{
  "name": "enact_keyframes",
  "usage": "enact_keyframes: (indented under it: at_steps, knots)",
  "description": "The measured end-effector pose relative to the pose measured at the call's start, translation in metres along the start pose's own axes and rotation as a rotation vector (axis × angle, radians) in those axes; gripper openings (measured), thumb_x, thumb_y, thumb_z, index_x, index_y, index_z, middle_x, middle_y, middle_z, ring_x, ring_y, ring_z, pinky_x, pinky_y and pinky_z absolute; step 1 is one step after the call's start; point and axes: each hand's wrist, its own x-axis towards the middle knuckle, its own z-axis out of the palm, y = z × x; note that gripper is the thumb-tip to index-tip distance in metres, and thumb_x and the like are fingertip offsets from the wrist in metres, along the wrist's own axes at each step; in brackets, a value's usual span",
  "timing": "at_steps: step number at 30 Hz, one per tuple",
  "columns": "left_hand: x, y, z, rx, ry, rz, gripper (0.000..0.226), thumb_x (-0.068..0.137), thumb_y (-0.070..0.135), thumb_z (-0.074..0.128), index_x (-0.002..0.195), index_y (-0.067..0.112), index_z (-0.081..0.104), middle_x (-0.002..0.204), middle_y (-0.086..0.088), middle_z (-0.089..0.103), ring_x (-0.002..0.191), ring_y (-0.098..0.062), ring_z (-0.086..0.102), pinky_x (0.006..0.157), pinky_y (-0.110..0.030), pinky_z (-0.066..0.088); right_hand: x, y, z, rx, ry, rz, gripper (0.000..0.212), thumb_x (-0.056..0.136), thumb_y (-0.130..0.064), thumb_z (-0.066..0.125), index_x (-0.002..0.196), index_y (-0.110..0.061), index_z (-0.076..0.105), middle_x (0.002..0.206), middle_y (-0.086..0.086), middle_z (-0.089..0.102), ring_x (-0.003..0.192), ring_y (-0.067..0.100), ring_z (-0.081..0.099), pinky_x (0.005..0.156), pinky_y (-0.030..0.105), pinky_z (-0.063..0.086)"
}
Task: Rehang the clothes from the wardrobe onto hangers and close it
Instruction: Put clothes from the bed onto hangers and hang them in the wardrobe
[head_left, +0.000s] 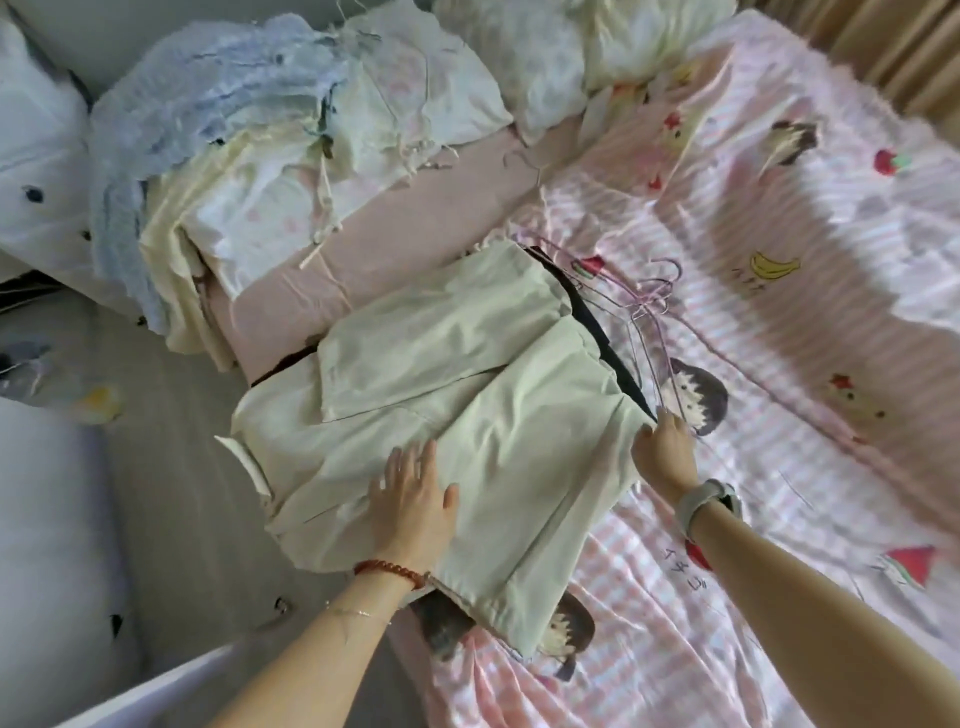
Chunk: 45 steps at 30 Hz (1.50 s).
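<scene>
1. Head view: a pale green cotton garment (457, 410) lies spread flat on the bed, half on the plain pink sheet (395, 249), half on the pink striped satin quilt with cartoon prints (779, 322).
2. The left hand (415, 504) rests flat on the garment's lower part, fingers straight and spread, gripping nothing; a red bead bracelet (389, 570) circles that wrist.
3. The right hand (665, 447) pinches the garment's right edge, fingers curled on the cloth; a white wristband (706, 506) sits on that wrist.
4. A dark piece of clothing (597, 332) peeks out from under the garment's right side.
5. Just beside it, a tangle of thin pink wire hangers (649, 301) lies on the quilt, partly tucked under the dark cloth.
6. Farther back, a heap of light blue, cream and white clothes (249, 135) crowds the head of the bed, with pale hanger ends poking out.
7. A grey printed sheet (171, 467) covers the left side.
</scene>
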Motion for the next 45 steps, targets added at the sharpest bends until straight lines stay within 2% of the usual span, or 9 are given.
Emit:
enact_keyframes:
  at_steps: [8,14,19,24,27,34,39,42,45]
  knots:
    - [0.037,0.014,0.009,-0.085,0.145,0.06,0.039,0.082,0.017,0.067,0.117,0.002,0.059,0.101,-0.02,0.061,0.094,-0.04,0.054,0.076,-0.047,0.044,0.07,0.01,0.012,0.153,-0.039,0.251,0.033,0.092,-0.013,0.039,0.118,0.007,0.044,0.118,0.03,0.051,0.111,0.041,0.048,0.092,0.043,0.037]
    - [0.053,0.018,0.014,-0.221,0.184,-0.082,0.022,0.094,0.014,0.047,0.105,0.001,0.063,0.096,-0.019,0.065,0.092,-0.037,0.052,0.078,-0.042,0.036,0.067,0.002,0.008,0.357,0.302,0.206,0.028,0.094,-0.033,0.041,0.084,-0.009,0.053,0.086,0.009,0.061,0.085,0.031,0.055,0.072,0.035,0.037]
    - [0.052,0.006,0.004,-0.416,0.172,-0.211,0.025,0.097,0.017,0.04,0.101,0.002,0.058,0.102,-0.016,0.059,0.088,-0.033,0.054,0.071,-0.037,0.038,0.034,-0.016,-0.001,0.404,0.389,-0.002,0.042,0.091,-0.037,0.051,0.055,-0.025,0.032,0.054,-0.01,0.04,0.06,0.017,0.04,0.058,0.026,0.02]
    - [0.026,-0.026,-0.02,-0.377,0.164,-0.235,0.023,0.096,0.022,0.042,0.093,0.008,0.06,0.098,-0.011,0.057,0.077,-0.024,0.049,0.064,-0.034,0.039,0.004,-0.051,-0.039,0.476,0.461,-0.127,0.037,0.09,-0.039,0.052,0.062,-0.014,0.049,0.051,-0.008,0.042,0.058,0.017,0.043,0.057,0.028,0.025]
    - [0.005,-0.048,-0.044,-0.384,0.152,-0.23,0.018,0.093,0.019,0.048,0.095,0.01,0.064,0.099,-0.013,0.058,0.09,-0.032,0.056,0.077,-0.04,0.046,-0.022,-0.085,-0.065,0.434,0.459,-0.289,0.037,0.089,-0.038,0.054,0.061,-0.014,0.049,0.049,-0.008,0.039,0.056,0.017,0.041,0.056,0.029,0.025]
    - [-0.033,-0.088,-0.164,-0.533,0.684,-0.043,0.055,0.089,0.013,0.055,0.139,0.005,0.034,0.142,-0.019,0.03,0.132,-0.033,0.032,0.104,-0.035,0.028,-0.105,-0.165,-0.097,0.371,0.506,-0.704,0.039,0.082,-0.044,0.056,0.056,-0.015,0.051,0.051,-0.005,0.044,0.052,0.016,0.044,0.053,0.028,0.026]
    - [-0.073,-0.118,-0.237,-0.203,0.889,0.131,0.058,0.095,0.026,0.045,0.145,0.007,0.022,0.152,-0.017,0.018,0.141,-0.032,0.012,0.112,-0.048,0.01,-0.161,-0.212,-0.099,0.351,0.54,-1.014,0.044,0.079,-0.051,0.045,0.052,-0.016,0.042,0.049,-0.007,0.041,0.046,0.014,0.041,0.045,0.022,0.023]
    - [-0.118,-0.152,-0.253,-0.145,0.848,0.073,0.042,0.098,0.024,0.04,0.137,0.012,0.04,0.14,-0.011,0.043,0.134,-0.028,0.034,0.112,-0.055,0.006,-0.202,-0.236,-0.097,0.364,0.552,-1.161,0.05,0.081,-0.05,0.047,0.053,-0.009,0.05,0.05,-0.001,0.05,0.047,0.014,0.046,0.045,0.025,0.03]
    - [-0.178,-0.181,-0.258,-0.196,0.87,0.031,0.022,0.096,0.017,0.043,0.103,0.006,0.061,0.101,-0.011,0.063,0.096,-0.031,0.059,0.101,-0.049,0.033,-0.241,-0.254,-0.088,0.322,0.591,-1.297,0.046,0.082,-0.045,0.051,0.057,-0.007,0.056,0.055,0.004,0.056,0.053,0.019,0.05,0.048,0.027,0.035]
